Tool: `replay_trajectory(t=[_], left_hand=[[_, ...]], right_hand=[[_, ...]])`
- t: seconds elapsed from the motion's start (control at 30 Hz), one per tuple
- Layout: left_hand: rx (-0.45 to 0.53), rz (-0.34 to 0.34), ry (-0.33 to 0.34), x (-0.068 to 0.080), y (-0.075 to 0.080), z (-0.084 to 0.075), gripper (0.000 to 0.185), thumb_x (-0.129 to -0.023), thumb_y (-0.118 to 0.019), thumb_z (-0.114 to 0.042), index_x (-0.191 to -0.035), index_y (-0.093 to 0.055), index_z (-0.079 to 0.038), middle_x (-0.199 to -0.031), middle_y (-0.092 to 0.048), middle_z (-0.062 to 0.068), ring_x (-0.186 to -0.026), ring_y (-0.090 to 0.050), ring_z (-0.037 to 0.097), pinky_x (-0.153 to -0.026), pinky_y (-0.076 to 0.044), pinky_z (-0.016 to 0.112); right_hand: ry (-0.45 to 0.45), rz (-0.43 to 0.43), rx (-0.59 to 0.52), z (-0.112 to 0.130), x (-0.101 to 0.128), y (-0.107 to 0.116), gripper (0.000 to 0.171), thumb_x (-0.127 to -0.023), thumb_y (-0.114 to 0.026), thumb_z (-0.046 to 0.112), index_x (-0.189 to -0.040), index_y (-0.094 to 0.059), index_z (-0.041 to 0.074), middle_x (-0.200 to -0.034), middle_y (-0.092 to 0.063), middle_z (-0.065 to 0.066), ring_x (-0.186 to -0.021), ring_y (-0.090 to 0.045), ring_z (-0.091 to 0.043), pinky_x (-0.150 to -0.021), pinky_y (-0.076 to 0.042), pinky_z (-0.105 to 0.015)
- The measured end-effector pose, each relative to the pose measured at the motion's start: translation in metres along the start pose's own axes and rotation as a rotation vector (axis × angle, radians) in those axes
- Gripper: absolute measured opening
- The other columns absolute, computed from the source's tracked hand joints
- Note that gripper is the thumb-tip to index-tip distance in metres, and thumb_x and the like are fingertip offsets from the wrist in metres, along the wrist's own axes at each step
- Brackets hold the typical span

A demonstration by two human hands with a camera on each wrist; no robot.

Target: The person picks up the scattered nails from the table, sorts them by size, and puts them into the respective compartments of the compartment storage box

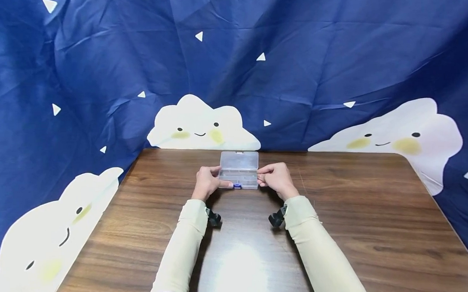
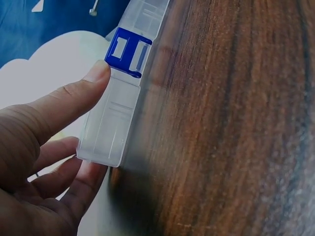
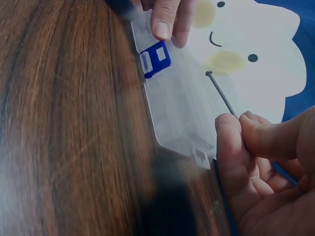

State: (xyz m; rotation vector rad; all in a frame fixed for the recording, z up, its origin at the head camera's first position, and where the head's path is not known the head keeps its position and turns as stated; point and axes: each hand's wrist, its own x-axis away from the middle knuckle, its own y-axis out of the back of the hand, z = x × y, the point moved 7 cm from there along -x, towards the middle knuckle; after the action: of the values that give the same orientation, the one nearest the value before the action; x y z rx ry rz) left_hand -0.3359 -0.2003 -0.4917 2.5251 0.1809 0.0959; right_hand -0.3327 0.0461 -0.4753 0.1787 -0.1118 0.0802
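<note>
A clear plastic storage box (image 1: 244, 182) stands on the table with its lid (image 1: 239, 160) raised at the back. On its front side is a blue latch (image 2: 129, 52). My left hand (image 1: 207, 181) grips the box's left end, thumb along the front beside the latch and fingers at the end and behind. At the right end, my right hand (image 1: 277, 178) pinches a thin metal nail (image 3: 223, 93) between thumb and forefinger. The nail's flat head points away from the fingertips, above the box in the right wrist view. How far apart they are, I cannot tell.
The brown wooden table (image 1: 360, 210) extends to both sides and in front of the box. Behind and to the left hangs a blue cloth (image 1: 231, 68) printed with white clouds. Each wrist wears a small black camera (image 1: 277, 217).
</note>
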Motion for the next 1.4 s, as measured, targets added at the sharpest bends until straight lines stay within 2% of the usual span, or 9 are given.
replay_trajectory(t=[0.3, 0.47, 0.57, 0.67, 0.8, 0.9, 0.93, 1.13, 1.4], left_hand=[[-0.035, 0.008, 0.012, -0.001, 0.000, -0.002, 0.081, -0.051, -0.102, -0.019, -0.125, -0.072, -0.007, -0.124, -0.069, 0.012, -0.123, -0.055, 0.028, -0.107, -0.040, 0.038], [-0.033, 0.004, 0.009, -0.001, 0.002, -0.001, 0.081, -0.050, -0.102, -0.019, -0.125, -0.072, -0.008, -0.123, -0.070, 0.012, -0.122, -0.056, 0.028, -0.106, -0.041, 0.038], [-0.037, 0.005, 0.008, -0.002, 0.001, 0.000, 0.081, -0.050, -0.103, -0.020, -0.125, -0.072, -0.008, -0.123, -0.070, 0.011, -0.121, -0.055, 0.029, -0.106, -0.040, 0.038], [-0.045, 0.008, 0.016, -0.001, 0.001, 0.001, 0.081, -0.051, -0.103, -0.021, -0.125, -0.072, -0.008, -0.123, -0.069, 0.011, -0.120, -0.055, 0.030, -0.106, -0.041, 0.039], [-0.055, 0.002, 0.016, -0.001, 0.002, 0.001, 0.081, -0.051, -0.103, -0.022, -0.125, -0.072, -0.009, -0.125, -0.069, 0.012, -0.121, -0.054, 0.031, -0.106, -0.041, 0.040], [-0.051, 0.002, 0.007, -0.001, 0.003, -0.001, 0.082, -0.050, -0.103, -0.022, -0.125, -0.072, -0.008, -0.125, -0.068, 0.013, -0.121, -0.055, 0.032, -0.106, -0.040, 0.040], [-0.050, 0.003, 0.007, -0.001, 0.002, -0.001, 0.082, -0.050, -0.103, -0.022, -0.125, -0.072, -0.008, -0.125, -0.068, 0.013, -0.121, -0.055, 0.032, -0.106, -0.040, 0.040], [-0.051, -0.003, 0.020, -0.002, 0.001, 0.000, 0.081, -0.049, -0.103, -0.021, -0.124, -0.073, -0.009, -0.124, -0.069, 0.010, -0.120, -0.053, 0.031, -0.107, -0.039, 0.040], [-0.059, 0.002, 0.017, -0.002, 0.001, -0.001, 0.080, -0.051, -0.103, -0.021, -0.124, -0.073, -0.010, -0.126, -0.068, 0.012, -0.123, -0.053, 0.031, -0.108, -0.039, 0.040]], right_hand=[[-0.010, -0.028, 0.028, 0.005, -0.008, -0.010, 0.012, -0.084, -0.074, -0.008, -0.096, -0.076, -0.009, -0.078, -0.073, -0.013, -0.061, -0.069, -0.016, -0.064, -0.060, -0.032], [0.037, -0.052, 0.185, 0.008, -0.009, -0.013, 0.011, -0.083, -0.076, -0.001, -0.094, -0.079, -0.003, -0.072, -0.073, -0.014, -0.061, -0.071, -0.023, -0.056, -0.056, -0.025], [0.065, -0.061, 0.278, 0.010, -0.008, -0.015, 0.012, -0.083, -0.078, 0.003, -0.094, -0.080, 0.000, -0.071, -0.073, -0.013, -0.063, -0.072, -0.026, -0.063, -0.051, -0.021], [0.081, -0.081, 0.322, 0.012, -0.007, -0.017, 0.011, -0.082, -0.079, 0.005, -0.092, -0.081, 0.002, -0.068, -0.073, -0.009, -0.066, -0.069, -0.019, -0.077, -0.043, -0.020], [0.083, -0.082, 0.295, 0.013, -0.007, -0.022, 0.010, -0.080, -0.080, 0.002, -0.090, -0.081, 0.001, -0.066, -0.072, -0.005, -0.066, -0.070, -0.017, -0.073, -0.050, -0.019], [0.063, -0.071, 0.235, 0.011, -0.008, -0.026, 0.010, -0.079, -0.080, -0.002, -0.089, -0.080, -0.002, -0.069, -0.072, -0.006, -0.064, -0.073, -0.024, -0.055, -0.055, -0.023], [0.054, -0.071, 0.223, 0.010, -0.008, -0.026, 0.010, -0.079, -0.081, -0.003, -0.089, -0.080, -0.002, -0.070, -0.072, -0.006, -0.065, -0.073, -0.025, -0.053, -0.055, -0.022], [0.043, -0.093, 0.258, 0.006, -0.006, -0.022, 0.010, -0.077, -0.084, 0.001, -0.086, -0.082, 0.004, -0.074, -0.073, -0.003, -0.062, -0.071, -0.020, -0.059, -0.053, -0.018], [0.101, -0.086, 0.181, 0.014, -0.003, -0.019, 0.006, -0.080, -0.082, 0.000, -0.087, -0.081, 0.000, -0.067, -0.072, -0.006, -0.058, -0.071, -0.019, -0.055, -0.055, -0.023]])
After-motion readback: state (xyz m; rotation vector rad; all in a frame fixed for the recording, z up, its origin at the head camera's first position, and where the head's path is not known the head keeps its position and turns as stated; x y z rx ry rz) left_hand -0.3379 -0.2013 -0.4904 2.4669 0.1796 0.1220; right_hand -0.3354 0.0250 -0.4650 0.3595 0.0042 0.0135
